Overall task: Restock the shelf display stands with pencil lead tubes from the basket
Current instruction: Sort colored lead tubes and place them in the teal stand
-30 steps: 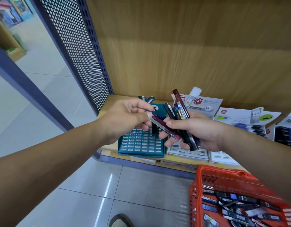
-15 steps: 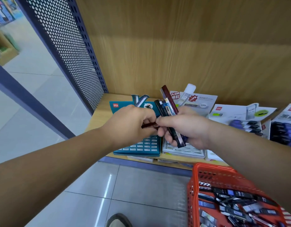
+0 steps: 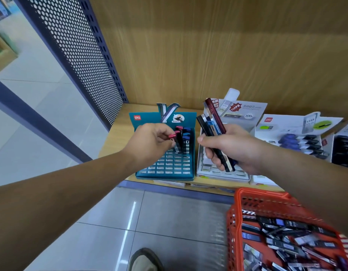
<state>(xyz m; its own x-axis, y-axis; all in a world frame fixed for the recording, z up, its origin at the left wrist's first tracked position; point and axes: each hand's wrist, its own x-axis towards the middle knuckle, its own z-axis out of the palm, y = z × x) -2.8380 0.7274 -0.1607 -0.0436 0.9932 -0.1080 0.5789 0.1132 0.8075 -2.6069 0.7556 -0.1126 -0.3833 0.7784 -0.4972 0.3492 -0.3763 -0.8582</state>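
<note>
Over wood shelf (image 3: 118,132), tile floor (image 3: 169,222), L grip (image 3: 149,141) pinches tube (image 3: 172,136), R grip (image 3: 233,147) holds tubes (image 3: 216,118)

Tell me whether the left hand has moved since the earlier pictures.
Yes. The left hand has pulled away from the bundle in the right hand, leftward across the teal stand, and now holds a red-capped tube over its back rows.

One view only: head cam, wide-angle, edges bent. Looks fwd and steeply down from standing height at a low shelf (image 3: 118,135). Wooden back panel (image 3: 208,55) fills the top, perforated side panel (image 3: 75,45) runs up the left. Forearms enter from both lower sides; left hand (image 3: 151,141) and right hand (image 3: 233,147) sit mid-frame, close to the lens. Red basket (image 3: 263,198) is near the cam at btm right, cropped. Floor (image 3: 149,222) and a shoe (image 3: 143,259) lie at the btm edge.
</note>
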